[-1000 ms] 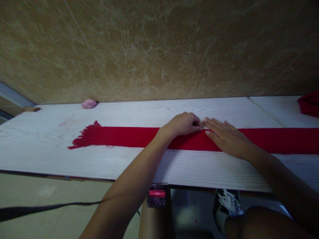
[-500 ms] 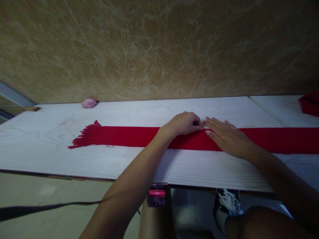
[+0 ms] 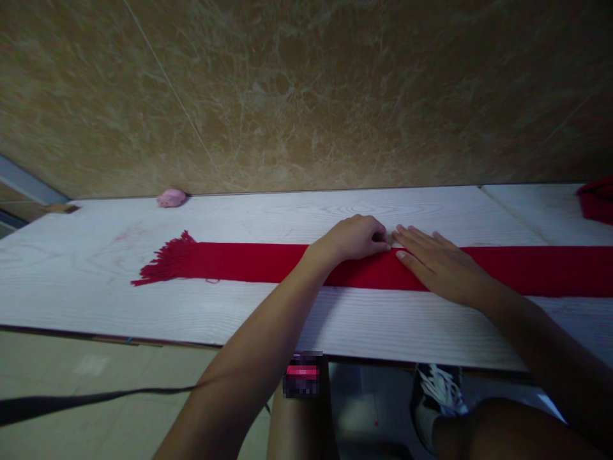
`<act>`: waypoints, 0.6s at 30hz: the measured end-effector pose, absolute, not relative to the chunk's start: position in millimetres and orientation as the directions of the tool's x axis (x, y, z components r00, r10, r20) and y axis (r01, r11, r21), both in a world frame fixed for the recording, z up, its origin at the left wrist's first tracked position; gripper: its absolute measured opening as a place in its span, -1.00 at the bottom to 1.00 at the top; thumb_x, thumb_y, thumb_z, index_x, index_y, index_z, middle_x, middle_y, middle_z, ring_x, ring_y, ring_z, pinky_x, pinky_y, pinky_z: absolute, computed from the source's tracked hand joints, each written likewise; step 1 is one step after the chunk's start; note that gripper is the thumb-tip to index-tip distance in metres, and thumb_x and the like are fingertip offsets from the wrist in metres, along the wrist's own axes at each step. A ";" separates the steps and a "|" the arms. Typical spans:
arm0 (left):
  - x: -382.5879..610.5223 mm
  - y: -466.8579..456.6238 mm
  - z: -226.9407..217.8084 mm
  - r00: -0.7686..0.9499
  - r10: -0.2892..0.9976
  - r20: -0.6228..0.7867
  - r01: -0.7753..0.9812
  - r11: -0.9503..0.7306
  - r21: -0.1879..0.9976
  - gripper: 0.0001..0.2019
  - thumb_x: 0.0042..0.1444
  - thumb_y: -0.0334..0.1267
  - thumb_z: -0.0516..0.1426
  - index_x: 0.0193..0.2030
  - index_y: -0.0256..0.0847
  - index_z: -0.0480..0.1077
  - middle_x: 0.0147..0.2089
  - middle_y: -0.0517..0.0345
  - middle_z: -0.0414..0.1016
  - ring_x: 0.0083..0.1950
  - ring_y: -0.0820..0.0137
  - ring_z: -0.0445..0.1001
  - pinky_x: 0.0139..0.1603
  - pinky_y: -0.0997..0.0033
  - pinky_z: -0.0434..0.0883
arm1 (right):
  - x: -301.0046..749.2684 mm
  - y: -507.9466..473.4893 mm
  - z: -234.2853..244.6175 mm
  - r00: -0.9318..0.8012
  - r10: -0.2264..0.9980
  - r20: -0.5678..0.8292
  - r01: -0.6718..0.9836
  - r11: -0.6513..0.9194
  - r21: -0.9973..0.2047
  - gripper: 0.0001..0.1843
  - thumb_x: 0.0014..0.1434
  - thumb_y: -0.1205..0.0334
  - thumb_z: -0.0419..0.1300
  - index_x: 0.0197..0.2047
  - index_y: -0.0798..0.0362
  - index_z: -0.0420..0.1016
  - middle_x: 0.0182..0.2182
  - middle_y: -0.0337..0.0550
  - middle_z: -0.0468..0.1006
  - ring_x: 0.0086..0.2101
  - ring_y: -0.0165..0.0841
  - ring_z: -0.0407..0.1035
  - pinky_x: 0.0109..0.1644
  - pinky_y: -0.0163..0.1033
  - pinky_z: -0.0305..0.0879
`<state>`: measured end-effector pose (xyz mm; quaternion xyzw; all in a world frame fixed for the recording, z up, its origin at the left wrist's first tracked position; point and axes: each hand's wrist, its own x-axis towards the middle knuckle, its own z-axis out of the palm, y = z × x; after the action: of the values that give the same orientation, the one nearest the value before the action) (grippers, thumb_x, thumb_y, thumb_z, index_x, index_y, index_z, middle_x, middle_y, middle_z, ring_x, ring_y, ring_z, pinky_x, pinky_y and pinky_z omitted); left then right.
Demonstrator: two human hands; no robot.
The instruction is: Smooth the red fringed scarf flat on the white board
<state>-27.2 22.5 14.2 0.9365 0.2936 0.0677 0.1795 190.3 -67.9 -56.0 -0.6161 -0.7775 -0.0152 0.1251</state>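
Note:
A long red scarf (image 3: 249, 262) lies flat across the white wood-grain table (image 3: 268, 319), its fringe (image 3: 165, 259) spread at the left and its other end running out of view at the right. With fingers curled and thumb at the scarf's far edge, my left hand (image 3: 358, 237) is closed in a pinch there. Exactly what its fingertips grip is partly hidden. Just to the right, my right hand (image 3: 433, 265) rests flat on the scarf, fingers stretched out and pointing toward the left hand.
A small pink object (image 3: 171, 198) sits by the marbled wall (image 3: 306, 96) at the back left. Dark red folded fabric (image 3: 596, 199) lies at the far right. A dark strap (image 3: 96, 399) hangs at lower left, and a shoe (image 3: 438, 393) shows under the table.

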 end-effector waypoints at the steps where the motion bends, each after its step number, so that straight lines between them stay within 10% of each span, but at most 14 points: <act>1: -27.2 22.3 14.6 0.818 0.575 0.019 0.526 -0.762 0.378 -0.77 0.38 -0.21 0.20 0.00 -0.22 0.67 -0.08 -0.01 0.72 -0.12 0.28 0.60 -0.01 0.31 0.46 | 190.4 -67.9 -56.1 -0.211 0.954 0.215 0.962 0.242 -0.130 -0.28 0.50 -0.08 -0.25 0.49 0.05 0.34 0.48 0.04 0.27 0.46 -0.02 0.13 0.50 0.33 0.10; 18: -26.5 23.1 14.1 0.820 0.573 0.017 0.527 -0.765 0.371 -0.76 0.38 -0.19 0.20 -0.01 -0.23 0.68 -0.09 -0.01 0.72 -0.12 0.27 0.60 -0.03 0.32 0.46 | 189.1 -68.5 -53.3 -0.224 0.952 0.210 0.958 0.255 -0.134 -0.26 0.49 -0.11 -0.25 0.48 0.08 0.35 0.47 0.06 0.27 0.45 -0.03 0.15 0.50 0.33 0.09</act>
<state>-26.5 23.1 14.1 0.9372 0.2932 0.0648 0.1775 189.1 -68.5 -53.3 -0.6102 -0.7822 -0.0117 0.1250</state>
